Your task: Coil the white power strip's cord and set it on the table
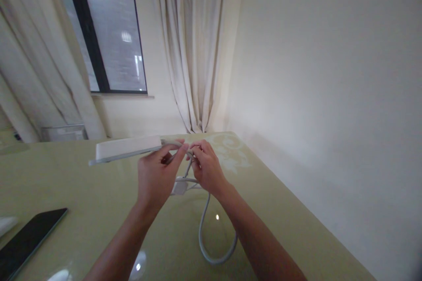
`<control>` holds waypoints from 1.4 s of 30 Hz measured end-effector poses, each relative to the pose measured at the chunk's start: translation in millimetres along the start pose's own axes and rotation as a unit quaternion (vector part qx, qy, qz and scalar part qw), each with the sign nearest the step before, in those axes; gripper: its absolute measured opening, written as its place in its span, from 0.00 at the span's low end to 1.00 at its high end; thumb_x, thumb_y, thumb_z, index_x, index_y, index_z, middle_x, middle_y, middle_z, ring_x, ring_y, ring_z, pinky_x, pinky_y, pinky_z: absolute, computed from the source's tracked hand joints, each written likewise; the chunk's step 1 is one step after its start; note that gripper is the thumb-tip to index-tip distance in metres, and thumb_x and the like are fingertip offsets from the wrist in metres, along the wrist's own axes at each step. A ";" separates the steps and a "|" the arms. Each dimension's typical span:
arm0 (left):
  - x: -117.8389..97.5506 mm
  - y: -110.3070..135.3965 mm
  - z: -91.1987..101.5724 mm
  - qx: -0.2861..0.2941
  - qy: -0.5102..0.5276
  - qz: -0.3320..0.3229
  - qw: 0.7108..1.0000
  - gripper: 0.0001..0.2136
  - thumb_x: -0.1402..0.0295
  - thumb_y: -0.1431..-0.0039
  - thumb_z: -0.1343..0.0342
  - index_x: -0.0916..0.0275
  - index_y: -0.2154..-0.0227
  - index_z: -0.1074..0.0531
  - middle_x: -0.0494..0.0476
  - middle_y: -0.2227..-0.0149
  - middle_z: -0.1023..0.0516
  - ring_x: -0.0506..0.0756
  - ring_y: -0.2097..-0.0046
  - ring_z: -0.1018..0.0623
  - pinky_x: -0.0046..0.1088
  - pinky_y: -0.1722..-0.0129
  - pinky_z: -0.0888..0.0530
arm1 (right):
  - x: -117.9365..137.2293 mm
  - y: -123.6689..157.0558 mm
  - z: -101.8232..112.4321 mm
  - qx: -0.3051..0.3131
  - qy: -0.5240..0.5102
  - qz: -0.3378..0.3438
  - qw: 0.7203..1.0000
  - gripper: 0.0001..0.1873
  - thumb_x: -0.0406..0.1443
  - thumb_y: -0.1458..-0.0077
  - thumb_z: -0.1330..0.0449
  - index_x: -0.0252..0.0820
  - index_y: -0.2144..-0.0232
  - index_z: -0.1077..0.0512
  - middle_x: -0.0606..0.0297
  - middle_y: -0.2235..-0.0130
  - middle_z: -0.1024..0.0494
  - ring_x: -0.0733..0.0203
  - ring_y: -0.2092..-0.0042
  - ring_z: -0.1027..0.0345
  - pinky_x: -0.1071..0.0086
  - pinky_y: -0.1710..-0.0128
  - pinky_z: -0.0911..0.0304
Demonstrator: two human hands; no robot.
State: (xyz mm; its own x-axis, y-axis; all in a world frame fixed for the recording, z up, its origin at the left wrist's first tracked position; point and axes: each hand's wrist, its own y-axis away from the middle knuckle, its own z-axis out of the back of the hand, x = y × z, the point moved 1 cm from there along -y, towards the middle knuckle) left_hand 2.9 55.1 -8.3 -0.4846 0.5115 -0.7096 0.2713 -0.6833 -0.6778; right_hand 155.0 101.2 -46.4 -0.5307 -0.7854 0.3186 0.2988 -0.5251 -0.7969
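Note:
A white power strip (128, 147), seen from its side, is held up above the table and points to the left. Its grey cord (217, 261) leaves the right end and passes through both hands. My left hand (158, 169) pinches the cord close to the strip. Just to the right, my right hand (207, 166) grips the same cord, with its fingertips partly hidden. Below the hands lies a white plug (180, 186) among turns of cord. One loop of the cord hangs toward me between my forearms.
The glossy greenish table (99, 189) carries a dark phone or tablet (31, 239) at the lower left, beside a partly seen white object (6, 225). A wall (323, 96) runs along the right edge. Curtains (194, 44) and a window (112, 26) stand behind.

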 end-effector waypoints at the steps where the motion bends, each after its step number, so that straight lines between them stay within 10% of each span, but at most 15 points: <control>1: -2.6 -0.8 2.9 0.004 0.006 0.007 1.000 0.12 0.54 0.42 0.35 0.56 0.68 0.15 0.51 0.75 0.20 0.50 0.78 0.37 0.28 0.77 0.40 | 0.2 -1.3 4.4 -0.001 0.012 0.017 1.000 0.15 0.21 0.45 0.46 0.44 0.66 0.28 0.57 0.53 0.25 0.53 0.50 0.33 0.59 0.48 0.34; 7: -10.6 -8.4 17.9 0.054 0.101 0.071 0.991 0.14 0.52 0.45 0.32 0.58 0.70 0.16 0.54 0.72 0.21 0.51 0.76 0.34 0.28 0.78 0.39 | 5.0 -2.7 29.0 -0.008 0.122 0.121 0.985 0.15 0.31 0.32 0.42 0.49 0.48 0.23 0.57 0.49 0.22 0.53 0.49 0.30 0.58 0.46 0.34; 12: 0.6 -15.3 16.3 0.105 0.246 0.199 0.943 0.17 0.52 0.45 0.33 0.63 0.68 0.21 0.44 0.83 0.42 0.47 0.80 0.45 0.25 0.81 0.52 | 9.7 5.3 23.6 -0.035 0.185 0.220 0.957 0.25 0.34 0.30 0.40 0.68 0.37 0.30 0.67 0.40 0.23 0.58 0.44 0.30 0.61 0.43 0.36; 17: 10.7 -12.7 -0.1 0.097 0.318 0.277 0.902 0.20 0.50 0.48 0.32 0.63 0.65 0.24 0.41 0.83 0.44 0.44 0.81 0.47 0.22 0.81 0.54 | 4.0 9.1 10.1 -0.069 0.180 0.190 0.963 0.28 0.33 0.30 0.41 0.68 0.34 0.32 0.67 0.50 0.17 0.57 0.54 0.29 0.60 0.50 0.37; 22: 12.1 -4.4 -13.2 0.110 0.367 0.310 0.870 0.19 0.52 0.48 0.31 0.60 0.63 0.26 0.45 0.76 0.31 0.46 0.75 0.34 0.19 0.76 0.35 | -4.7 13.1 7.7 -0.108 0.174 0.193 0.960 0.30 0.33 0.29 0.45 0.60 0.29 0.38 0.62 0.59 0.18 0.55 0.60 0.31 0.59 0.56 0.39; 30: 10.2 0.5 -5.6 0.298 0.463 0.381 0.742 0.11 0.55 0.35 0.38 0.54 0.58 0.27 0.55 0.51 0.21 0.54 0.60 0.22 0.38 0.61 0.18 | -20.9 14.5 20.6 -0.109 0.245 0.219 0.938 0.29 0.33 0.30 0.44 0.65 0.32 0.35 0.65 0.61 0.21 0.60 0.62 0.32 0.61 0.54 0.40; 42: 10.5 3.0 -0.2 0.312 0.400 0.363 0.782 0.17 0.53 0.34 0.39 0.55 0.48 0.28 0.60 0.50 0.24 0.52 0.64 0.24 0.37 0.64 0.17 | -37.5 23.4 14.1 -0.143 0.262 0.196 0.934 0.32 0.33 0.32 0.38 0.65 0.31 0.37 0.63 0.54 0.20 0.60 0.58 0.29 0.61 0.51 0.39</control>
State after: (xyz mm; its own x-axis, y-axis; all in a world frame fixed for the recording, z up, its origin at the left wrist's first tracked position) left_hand -1.2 58.5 -17.8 0.3507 -0.1372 -0.9264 -0.3458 -0.9383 0.0081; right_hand 193.0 113.8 -69.7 -0.7620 -0.5922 -0.2622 0.3681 -0.0628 -0.9277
